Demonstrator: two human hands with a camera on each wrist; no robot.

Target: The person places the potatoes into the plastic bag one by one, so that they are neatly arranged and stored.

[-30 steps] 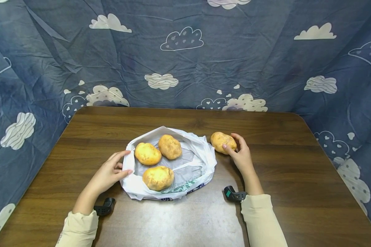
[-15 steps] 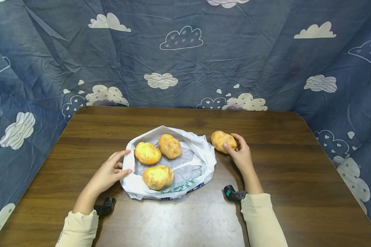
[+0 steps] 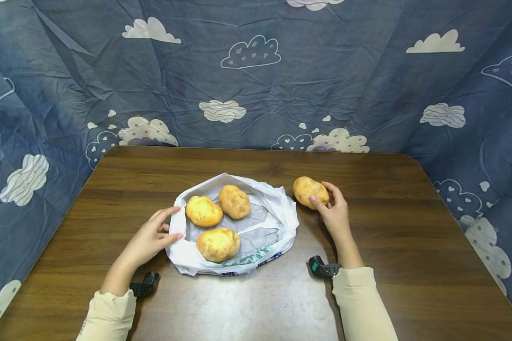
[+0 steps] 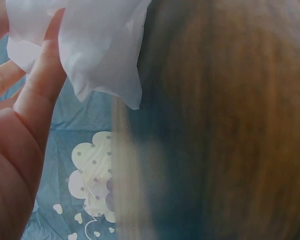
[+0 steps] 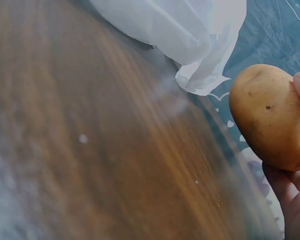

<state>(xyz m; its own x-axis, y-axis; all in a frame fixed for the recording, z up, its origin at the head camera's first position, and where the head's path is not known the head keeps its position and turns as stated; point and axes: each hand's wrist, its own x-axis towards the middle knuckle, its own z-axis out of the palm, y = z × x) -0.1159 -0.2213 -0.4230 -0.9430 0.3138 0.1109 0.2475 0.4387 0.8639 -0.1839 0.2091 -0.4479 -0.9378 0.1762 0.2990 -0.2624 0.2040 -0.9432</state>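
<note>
A white plastic bag (image 3: pixel 288 222) lies on the table with its mouth spread wide. Inside it sit three potatoes: one at the left (image 3: pixel 204 211), one at the back (image 3: pixel 234 202) and one at the front (image 3: pixel 218 245). My left hand (image 3: pixel 147 239) holds the bag's left rim between thumb and fingers; in the left wrist view the plastic (image 4: pixel 102 50) covers a fingertip. To the right of the bag, my right hand (image 3: pixel 334 213) grips another potato (image 3: pixel 309 192), thumb on its near side. The right wrist view shows this potato (image 5: pixel 267 117) apart from the bag.
The brown wooden table (image 3: pixel 409 237) extends on both sides of the bag. A blue cloth with cloud prints (image 3: pixel 256 85) hangs behind it. Black wrist cameras (image 3: pixel 145 285) are strapped to both wrists.
My right hand has shifted the potato slightly back and to the right, away from the bag. The left hand, the bag and the potatoes inside have stayed in place.
</note>
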